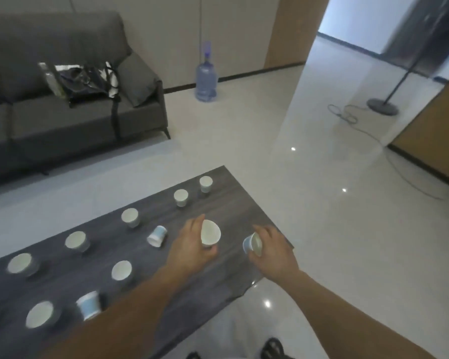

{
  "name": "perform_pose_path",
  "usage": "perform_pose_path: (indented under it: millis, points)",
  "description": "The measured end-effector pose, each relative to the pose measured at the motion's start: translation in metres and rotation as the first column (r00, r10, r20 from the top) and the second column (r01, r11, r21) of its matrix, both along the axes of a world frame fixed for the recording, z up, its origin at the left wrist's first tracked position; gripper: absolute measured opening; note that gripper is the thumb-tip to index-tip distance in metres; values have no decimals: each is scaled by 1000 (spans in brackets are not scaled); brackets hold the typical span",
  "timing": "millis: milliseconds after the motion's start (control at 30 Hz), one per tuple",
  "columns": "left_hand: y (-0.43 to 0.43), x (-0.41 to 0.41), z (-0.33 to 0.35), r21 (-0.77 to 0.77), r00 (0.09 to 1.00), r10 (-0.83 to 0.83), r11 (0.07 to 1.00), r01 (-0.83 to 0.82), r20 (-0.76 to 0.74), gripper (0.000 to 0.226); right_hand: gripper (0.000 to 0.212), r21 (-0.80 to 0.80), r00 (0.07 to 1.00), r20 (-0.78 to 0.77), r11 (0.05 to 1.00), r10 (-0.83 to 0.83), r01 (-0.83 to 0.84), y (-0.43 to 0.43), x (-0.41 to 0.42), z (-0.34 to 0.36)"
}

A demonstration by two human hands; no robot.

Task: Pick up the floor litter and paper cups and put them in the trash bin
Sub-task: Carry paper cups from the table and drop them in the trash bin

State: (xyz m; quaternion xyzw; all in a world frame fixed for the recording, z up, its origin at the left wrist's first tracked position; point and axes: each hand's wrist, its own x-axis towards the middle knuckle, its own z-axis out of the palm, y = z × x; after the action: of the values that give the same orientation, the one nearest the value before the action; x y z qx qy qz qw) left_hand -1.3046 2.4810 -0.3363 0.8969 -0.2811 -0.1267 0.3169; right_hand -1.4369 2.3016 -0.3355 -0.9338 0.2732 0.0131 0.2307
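Several white and blue paper cups stand on a dark wooden table (233, 198). My left hand (189, 247) grips one upright paper cup (211, 232) near the table's right end. My right hand (272, 248) holds a second, tilted cup (252, 244) close to the table's right corner. Two more cups (206, 183) (181, 197) stand beyond my hands. One cup (157, 236) lies on its side left of my left hand, and another tipped cup (88, 304) lies near my left forearm. No trash bin or floor litter is visible.
A grey sofa (62, 117) with a black bag (88, 84) stands behind the table. A blue water jug (205, 79) is by the wall. A fan stand (382, 106) with a trailing cable (389, 151) sits on the shiny tiled floor at right.
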Motion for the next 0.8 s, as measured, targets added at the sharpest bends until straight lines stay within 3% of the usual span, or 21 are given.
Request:
perform_pose_path:
  millis: [233,467,800]
  points:
    - [-127,-80,15,1,944,-330,944,330,11,79,66,-14,941,83,943,-329,332,-73,-130,12]
    - [-259,-227,22,7,830,-557,830,557,22,85,68,-7,815,141,823,-562,569,-145,-299,16]
    - [-395,-442,34,20,569,-820,571,821,68,88,69,11,519,152,526,-841,850,-208,-524,24]
